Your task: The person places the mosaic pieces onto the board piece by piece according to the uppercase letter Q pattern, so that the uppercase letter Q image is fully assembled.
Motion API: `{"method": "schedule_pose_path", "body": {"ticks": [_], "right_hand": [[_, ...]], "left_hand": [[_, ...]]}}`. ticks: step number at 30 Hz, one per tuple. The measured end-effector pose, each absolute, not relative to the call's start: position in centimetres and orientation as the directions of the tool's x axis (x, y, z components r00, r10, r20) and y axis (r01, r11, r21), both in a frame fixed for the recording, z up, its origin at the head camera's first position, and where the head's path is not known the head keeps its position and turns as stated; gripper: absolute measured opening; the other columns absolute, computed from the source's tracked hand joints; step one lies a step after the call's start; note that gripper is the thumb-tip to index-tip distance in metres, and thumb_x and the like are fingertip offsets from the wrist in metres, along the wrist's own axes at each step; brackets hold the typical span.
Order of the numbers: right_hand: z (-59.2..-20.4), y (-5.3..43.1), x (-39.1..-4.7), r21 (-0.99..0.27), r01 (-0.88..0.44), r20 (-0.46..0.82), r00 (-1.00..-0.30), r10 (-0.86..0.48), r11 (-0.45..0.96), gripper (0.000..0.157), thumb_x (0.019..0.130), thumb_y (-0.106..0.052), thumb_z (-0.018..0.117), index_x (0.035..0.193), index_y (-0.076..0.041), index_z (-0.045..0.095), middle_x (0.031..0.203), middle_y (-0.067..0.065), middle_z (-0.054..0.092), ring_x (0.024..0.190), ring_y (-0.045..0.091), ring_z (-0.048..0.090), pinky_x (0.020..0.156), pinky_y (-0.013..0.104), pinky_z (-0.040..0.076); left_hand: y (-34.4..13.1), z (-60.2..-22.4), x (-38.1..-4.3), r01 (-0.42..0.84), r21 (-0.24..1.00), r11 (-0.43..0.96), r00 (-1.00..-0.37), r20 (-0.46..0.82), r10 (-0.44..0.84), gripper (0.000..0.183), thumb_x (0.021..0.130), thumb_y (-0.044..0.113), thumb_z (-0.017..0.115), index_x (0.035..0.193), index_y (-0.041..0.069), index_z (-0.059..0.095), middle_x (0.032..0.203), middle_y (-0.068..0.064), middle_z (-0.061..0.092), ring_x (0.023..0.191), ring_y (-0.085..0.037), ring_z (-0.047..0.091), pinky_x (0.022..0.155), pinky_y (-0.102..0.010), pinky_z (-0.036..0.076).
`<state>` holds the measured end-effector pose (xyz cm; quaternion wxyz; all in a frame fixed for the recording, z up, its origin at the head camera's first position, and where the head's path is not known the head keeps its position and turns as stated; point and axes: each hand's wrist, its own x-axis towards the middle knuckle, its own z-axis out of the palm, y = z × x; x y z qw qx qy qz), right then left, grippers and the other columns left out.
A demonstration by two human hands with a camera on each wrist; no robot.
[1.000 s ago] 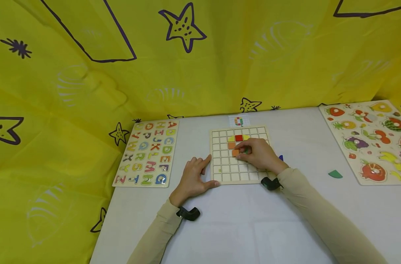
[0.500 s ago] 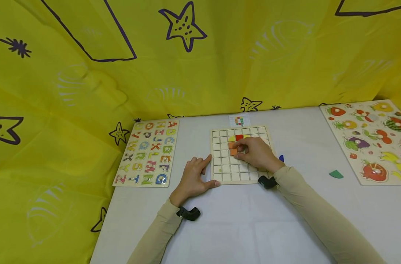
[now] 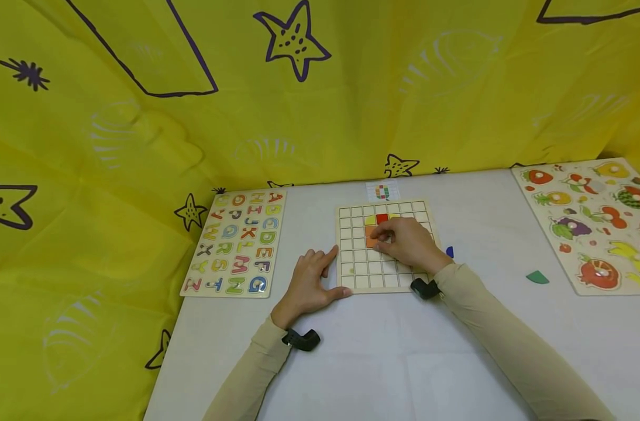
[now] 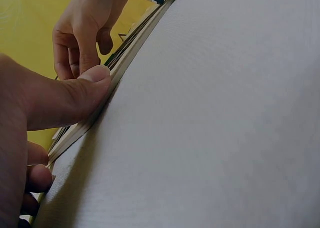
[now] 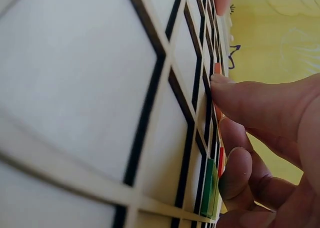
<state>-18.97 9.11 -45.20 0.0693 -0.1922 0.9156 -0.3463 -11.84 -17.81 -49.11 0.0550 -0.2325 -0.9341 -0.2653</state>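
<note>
A wooden grid board (image 3: 375, 282) lies on the white table. My left hand (image 3: 310, 280) steadies its left side, index finger at the left edge and thumb at the near corner. My right hand (image 3: 406, 241) is over the board, thumb and fingertips pinching an orange square tile (image 3: 371, 242) at its cell. Above it sit another orange tile (image 3: 369, 231), a yellow corner piece (image 3: 370, 220) and a red square (image 3: 382, 218). The right wrist view shows the thumb against the orange tile (image 5: 217, 68), with a green tile (image 5: 209, 188) nearby. My right hand hides part of the board.
A small pattern card (image 3: 382, 191) lies behind the board. To the right are a blue piece (image 3: 450, 252) and a green quarter-round piece (image 3: 537, 277). A letter puzzle (image 3: 230, 251) lies at left, a fruit puzzle (image 3: 594, 234) at right. A yellow cloth (image 3: 341, 117) hangs behind.
My right hand has shifted slightly left and away from me, bringing the orange tile into line below the other orange one. My left hand has stayed in place.
</note>
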Motion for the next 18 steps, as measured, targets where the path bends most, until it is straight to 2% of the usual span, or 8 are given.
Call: {"method": "schedule_pose_path", "body": {"ticks": [13, 18], "right_hand": [[-45.05, 9.39, -19.06, -0.668, -0.319, 0.005, -0.905, -0.425, 0.672, 0.021, 0.093, -0.017, 0.082, 0.114, -0.012, 0.083, 0.116, 0.01, 0.078, 0.098, 0.025, 0.065, 0.083, 0.041, 0.049], [-44.85, 9.9, -18.81, -0.683, -0.332, 0.046, -0.909, -0.415, 0.651, 0.022, 0.093, -0.017, 0.081, 0.114, -0.01, 0.082, 0.11, 0.011, 0.076, 0.088, 0.024, 0.06, 0.077, 0.037, 0.044]], "left_hand": [[-17.8, -48.99, -11.87, 0.45, 0.477, 0.755, -0.893, 0.207, 0.4, 0.095, 0.075, 0.049, 0.091, 0.152, 0.004, 0.057, 0.077, 0.004, 0.045, 0.08, -0.014, 0.037, 0.078, -0.03, 0.028], [-17.76, -49.01, -11.85, 0.456, 0.475, 0.753, -0.89, 0.212, 0.405, 0.095, 0.075, 0.049, 0.091, 0.152, 0.003, 0.057, 0.077, 0.003, 0.045, 0.079, -0.014, 0.037, 0.077, -0.03, 0.028]]}}
